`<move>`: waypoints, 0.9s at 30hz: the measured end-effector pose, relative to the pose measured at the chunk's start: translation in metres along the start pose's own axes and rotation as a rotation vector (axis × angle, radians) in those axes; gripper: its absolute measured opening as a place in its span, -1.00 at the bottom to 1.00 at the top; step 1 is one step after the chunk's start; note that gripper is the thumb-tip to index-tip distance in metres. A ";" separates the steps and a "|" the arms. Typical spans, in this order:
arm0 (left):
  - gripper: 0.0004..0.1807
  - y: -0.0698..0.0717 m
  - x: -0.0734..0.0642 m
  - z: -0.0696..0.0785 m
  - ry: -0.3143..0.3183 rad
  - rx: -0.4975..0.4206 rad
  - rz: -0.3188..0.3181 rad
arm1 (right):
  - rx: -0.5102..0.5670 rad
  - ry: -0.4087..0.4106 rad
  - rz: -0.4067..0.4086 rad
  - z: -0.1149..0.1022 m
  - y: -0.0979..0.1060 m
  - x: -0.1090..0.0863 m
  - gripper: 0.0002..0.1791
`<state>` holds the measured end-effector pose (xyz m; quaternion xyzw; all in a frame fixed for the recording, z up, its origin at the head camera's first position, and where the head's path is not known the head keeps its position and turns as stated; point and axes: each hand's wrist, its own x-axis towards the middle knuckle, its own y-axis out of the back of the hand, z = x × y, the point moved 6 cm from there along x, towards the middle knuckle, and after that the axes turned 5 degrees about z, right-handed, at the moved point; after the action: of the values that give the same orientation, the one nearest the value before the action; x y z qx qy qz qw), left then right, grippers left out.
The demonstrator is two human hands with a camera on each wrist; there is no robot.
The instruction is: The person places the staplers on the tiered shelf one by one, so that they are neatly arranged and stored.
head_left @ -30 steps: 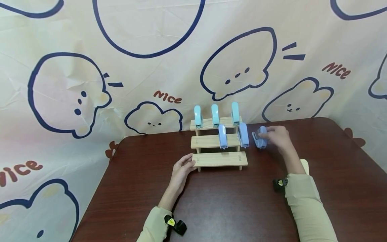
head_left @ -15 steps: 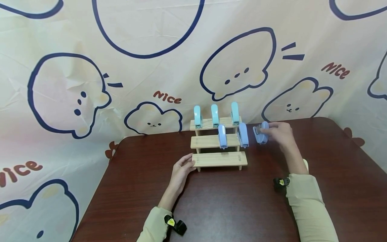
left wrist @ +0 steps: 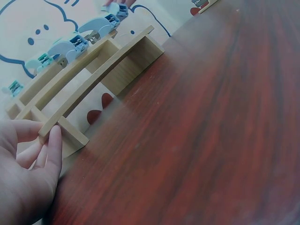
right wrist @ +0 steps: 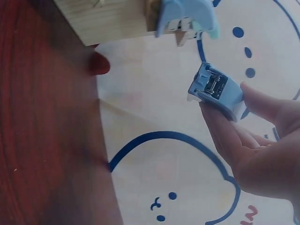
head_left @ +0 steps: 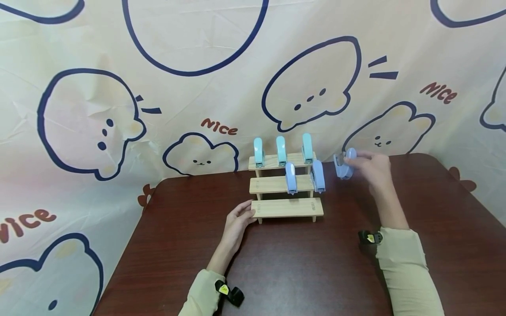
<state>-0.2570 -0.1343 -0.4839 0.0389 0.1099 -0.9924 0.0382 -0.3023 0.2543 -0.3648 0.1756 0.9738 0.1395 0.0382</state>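
A small three-step wooden stand (head_left: 287,208) sits on the table. My left hand (head_left: 236,223) pinches the left end of its lowest board between thumb and fingers; the left wrist view shows this grip up close. In my right hand (head_left: 373,170) is a blue plastic spring clip (head_left: 344,166), held above the table to the right of the stand, apart from it. The right wrist view shows a metal coil spring inside this clip (right wrist: 215,89). Two blue clips (head_left: 290,177) are clamped on the middle board, toward its right. Three turquoise clips (head_left: 281,150) stand along the top board.
The dark brown wooden table (head_left: 300,267) has rounded far corners. Just behind it hangs a pale cloth (head_left: 189,96) printed with cartoon outlines. Each wrist bears a small black camera (head_left: 235,296).
My right hand has raised the blue clip and moved it slightly right and away from me, turning it a little. My left hand and the stand have stayed put.
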 end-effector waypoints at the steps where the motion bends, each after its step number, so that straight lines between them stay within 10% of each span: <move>1: -0.49 0.000 0.000 0.000 0.000 0.000 0.000 | 0.002 0.001 0.006 -0.002 0.001 -0.001 -0.29; 27: -0.48 0.000 -0.001 0.002 0.011 -0.014 0.010 | 0.115 0.066 0.068 -0.044 0.004 -0.032 -0.29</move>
<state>-0.2562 -0.1346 -0.4822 0.0446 0.1171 -0.9912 0.0426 -0.2763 0.2352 -0.3205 0.2059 0.9743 0.0904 -0.0086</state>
